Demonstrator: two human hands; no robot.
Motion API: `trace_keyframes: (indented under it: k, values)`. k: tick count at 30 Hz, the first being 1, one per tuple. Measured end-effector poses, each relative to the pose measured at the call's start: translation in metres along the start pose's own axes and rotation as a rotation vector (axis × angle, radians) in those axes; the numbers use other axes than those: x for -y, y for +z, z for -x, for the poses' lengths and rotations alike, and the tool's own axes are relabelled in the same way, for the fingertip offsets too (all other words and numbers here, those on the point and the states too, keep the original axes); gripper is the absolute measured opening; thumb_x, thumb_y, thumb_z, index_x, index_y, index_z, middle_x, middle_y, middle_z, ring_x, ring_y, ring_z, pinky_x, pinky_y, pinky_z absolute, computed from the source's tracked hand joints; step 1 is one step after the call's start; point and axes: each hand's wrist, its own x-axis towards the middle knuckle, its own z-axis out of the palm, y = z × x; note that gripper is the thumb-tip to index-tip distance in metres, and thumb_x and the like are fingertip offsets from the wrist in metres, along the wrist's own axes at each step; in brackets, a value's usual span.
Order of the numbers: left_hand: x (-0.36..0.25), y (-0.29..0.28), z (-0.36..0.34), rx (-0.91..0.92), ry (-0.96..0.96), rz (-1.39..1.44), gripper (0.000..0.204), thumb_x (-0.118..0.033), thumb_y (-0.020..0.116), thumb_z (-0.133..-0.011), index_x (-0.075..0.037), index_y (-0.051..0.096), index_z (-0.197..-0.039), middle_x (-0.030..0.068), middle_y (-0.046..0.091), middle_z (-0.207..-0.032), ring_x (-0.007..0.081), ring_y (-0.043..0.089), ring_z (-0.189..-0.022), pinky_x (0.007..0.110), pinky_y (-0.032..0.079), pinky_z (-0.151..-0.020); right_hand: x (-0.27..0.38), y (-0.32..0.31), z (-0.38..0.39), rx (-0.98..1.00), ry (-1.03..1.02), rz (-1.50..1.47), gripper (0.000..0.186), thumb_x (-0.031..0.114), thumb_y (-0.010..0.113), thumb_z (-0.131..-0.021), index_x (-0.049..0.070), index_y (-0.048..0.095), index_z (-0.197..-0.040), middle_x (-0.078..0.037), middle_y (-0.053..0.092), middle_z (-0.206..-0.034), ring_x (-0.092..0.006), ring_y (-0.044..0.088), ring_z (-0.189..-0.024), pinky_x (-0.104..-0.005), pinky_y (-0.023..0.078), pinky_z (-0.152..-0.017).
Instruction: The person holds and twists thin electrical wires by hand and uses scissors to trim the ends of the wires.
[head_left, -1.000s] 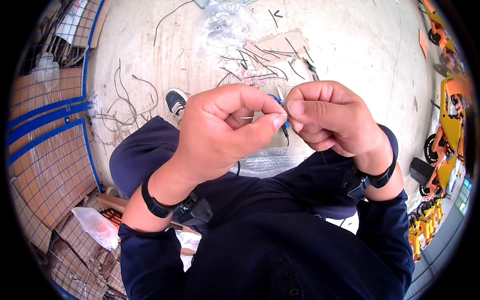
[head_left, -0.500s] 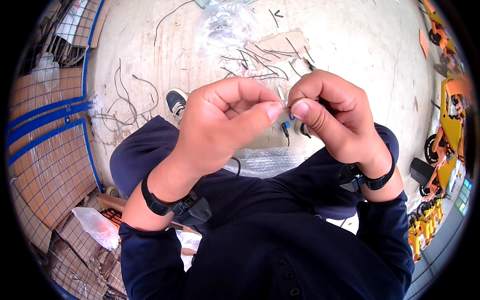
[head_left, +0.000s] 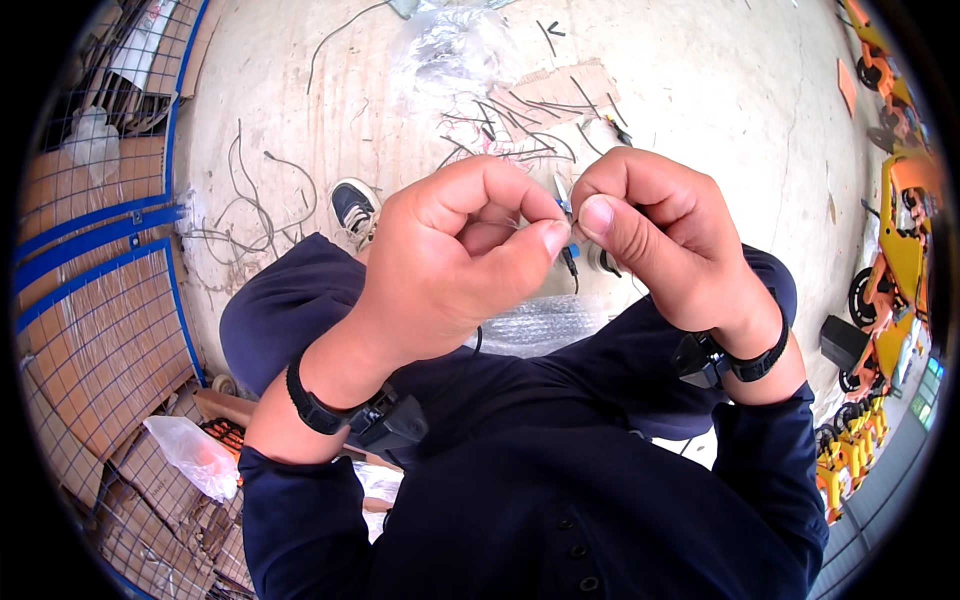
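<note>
My left hand [head_left: 460, 255] and my right hand [head_left: 665, 235] are raised close together over my lap, each with thumb and forefinger pinched. A thin wire [head_left: 505, 222] shows faintly inside the curl of my left fingers. The right pinch also closes on fine wire, though my fingertips cover most of it. Behind the hands, a pointed metal blade tip [head_left: 562, 186] shows between them. Just below the fingertips is a small black plug with a blue part [head_left: 570, 262], partly covered by my left thumb.
Black cable offcuts [head_left: 545, 108] lie on a cardboard piece [head_left: 580, 85], near clear plastic film [head_left: 450, 50]. Loose cable [head_left: 262, 215] curls at left, beside a blue mesh cage [head_left: 100, 230]. Bubble wrap [head_left: 535, 325] lies between my legs. Yellow-orange wheeled machines [head_left: 900, 240] line the right.
My fingertips have drawn slightly apart, and the right hand has dropped a little. More of the blade tip now shows between them.
</note>
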Motion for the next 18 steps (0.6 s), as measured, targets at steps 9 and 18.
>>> trace_keyframes:
  k: [9,18]
  values:
    - [0.002,-0.002,-0.006,0.029,0.355,-0.375,0.008,-0.003,0.063,-0.084,0.0,0.062,-0.091,0.0025,0.054,-0.081,0.0049,0.043,-0.065,0.019,0.033,-0.057,0.008,-0.002,-0.002,-0.01,0.171,-0.083,0.019,0.016,0.054,-0.095,0.002,0.058,-0.082,0.007,0.047,-0.065,-0.0014,0.037,-0.061,-0.0195,0.031,-0.053]
    - [-0.006,0.004,0.002,-0.033,0.131,-0.204,0.006,0.0,0.064,-0.084,0.002,0.063,-0.09,-0.0024,0.057,-0.073,-0.0006,0.043,-0.057,0.016,0.032,-0.051,0.008,-0.001,0.0,0.021,0.166,-0.067,0.021,0.014,0.053,-0.095,0.002,0.058,-0.079,0.007,0.046,-0.062,-0.0016,0.036,-0.058,-0.0205,0.031,-0.05]
